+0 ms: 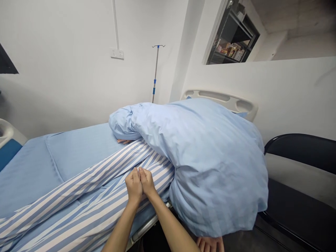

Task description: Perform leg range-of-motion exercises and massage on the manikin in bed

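My left hand (133, 185) and my right hand (147, 180) are closed into fists, side by side and touching, thumbs uppermost. No object shows in either one. They are over the blue-and-white striped trousers (105, 178) of a person lying on the bed; whether they touch the cloth I cannot tell. Just right of my fists, a light blue quilt (210, 150) is bunched over the person's upper body, hiding it. One of that person's hands (124, 141) peeks out at the quilt's far edge, and another hand (210, 244) hangs below its near edge.
Blue sheeting (76, 147) covers the bed, with a pale headboard (223, 96) at the right and a footboard (6, 133) at the left. A metal side rail (147, 227) runs along the near edge. An IV pole (156, 66) stands behind; a black chair (301, 206) stands right.
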### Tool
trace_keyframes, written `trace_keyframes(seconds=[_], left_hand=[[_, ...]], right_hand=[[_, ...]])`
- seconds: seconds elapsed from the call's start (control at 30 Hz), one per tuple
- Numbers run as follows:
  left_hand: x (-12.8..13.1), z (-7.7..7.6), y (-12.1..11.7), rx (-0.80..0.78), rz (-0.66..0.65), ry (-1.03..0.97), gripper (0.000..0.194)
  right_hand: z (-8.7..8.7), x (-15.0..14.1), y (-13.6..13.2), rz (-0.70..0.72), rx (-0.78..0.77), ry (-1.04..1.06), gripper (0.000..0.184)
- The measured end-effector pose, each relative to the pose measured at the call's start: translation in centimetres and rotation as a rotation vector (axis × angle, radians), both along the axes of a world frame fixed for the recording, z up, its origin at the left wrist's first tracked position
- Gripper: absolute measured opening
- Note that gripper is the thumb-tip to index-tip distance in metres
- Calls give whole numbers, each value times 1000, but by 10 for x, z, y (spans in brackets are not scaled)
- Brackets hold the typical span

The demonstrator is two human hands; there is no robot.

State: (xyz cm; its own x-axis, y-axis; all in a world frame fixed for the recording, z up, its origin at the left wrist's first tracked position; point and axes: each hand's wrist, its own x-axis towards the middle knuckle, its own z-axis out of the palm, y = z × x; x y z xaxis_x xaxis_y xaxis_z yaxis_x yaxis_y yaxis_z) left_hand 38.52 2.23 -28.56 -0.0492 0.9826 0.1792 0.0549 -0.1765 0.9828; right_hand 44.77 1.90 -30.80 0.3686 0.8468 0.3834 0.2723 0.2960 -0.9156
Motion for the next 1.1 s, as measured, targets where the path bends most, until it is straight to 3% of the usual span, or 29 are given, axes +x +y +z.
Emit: trace_keyframes(seconds=[0.3,0.37,0.47,0.57,0.7,0.8,0.97,1.1], left_hand=[[0,-20,7,61,40,282,41],[-1,-20,7,55,43,278,42],[-1,-19,7,84,6,249,41],[0,-22,6,120,-8,267,41],[2,-26,7,89,21,342,43],[6,-22,6,59,-27,322,40],[23,-2,3,89,-174,168,33],[34,-4,6,36,-113,39,37]], right_hand=[[-2,-1,3,-49,-21,39,42],[6,2,1,-47,-47,-82,42],[20,9,-4,-54,-60,-429,39],[24,17,-8,-75,-57,-645,35],[8,21,-8,-96,-68,-521,39],[-1,23,-7,-87,-56,-386,39],[1,30,-4,-139,14,-67,38],[1,30,-2,-160,14,-11,38]])
